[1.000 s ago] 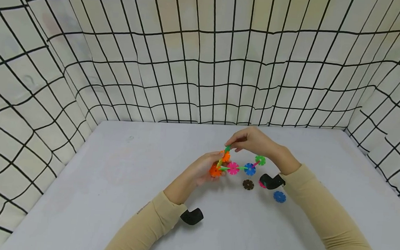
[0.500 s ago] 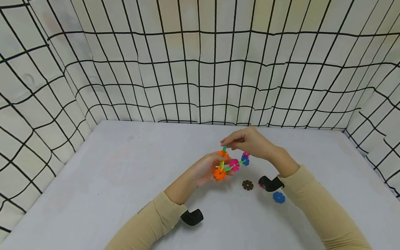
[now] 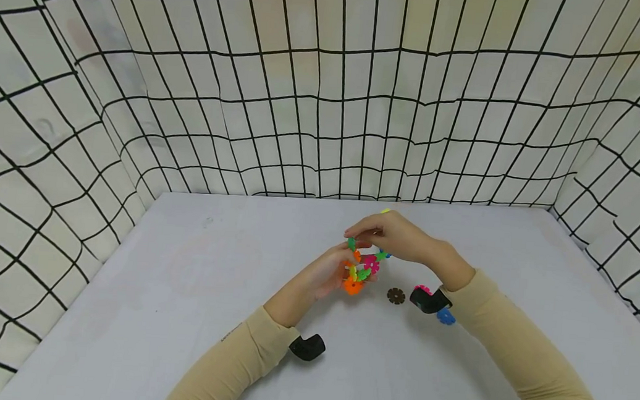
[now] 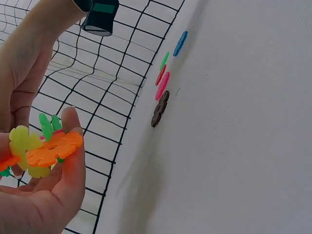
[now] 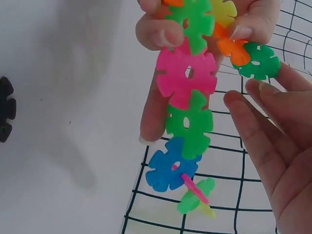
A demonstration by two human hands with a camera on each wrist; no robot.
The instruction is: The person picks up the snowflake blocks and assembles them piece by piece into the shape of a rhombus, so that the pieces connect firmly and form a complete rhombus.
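My left hand (image 3: 333, 268) grips a chain of interlocking notched plastic discs, its fingers and thumb around the orange discs (image 4: 54, 150) and yellow discs (image 4: 24, 146). In the right wrist view, a pink disc (image 5: 187, 80), a light green disc (image 5: 195, 129) and a blue disc (image 5: 168, 170) hang down from that hand, with smaller pieces at the end. On a side branch, a dark green disc (image 5: 261, 61) is slotted into an orange disc (image 5: 233, 50). My right hand (image 3: 398, 230) pinches the dark green disc at its rim, and hides part of the chain in the head view.
Loose discs lie on the white table (image 3: 206, 316): a brown disc (image 3: 396, 296), a pink disc (image 3: 423, 289) and a blue disc (image 3: 446, 316). Black wrist cameras (image 3: 307, 347) hang below both sleeves. Black netting (image 3: 325, 120) surrounds the table's back and sides.
My right hand has moved slightly left with the dark green disc. The chain has turned in my left hand, its far end swinging up behind my right hand.
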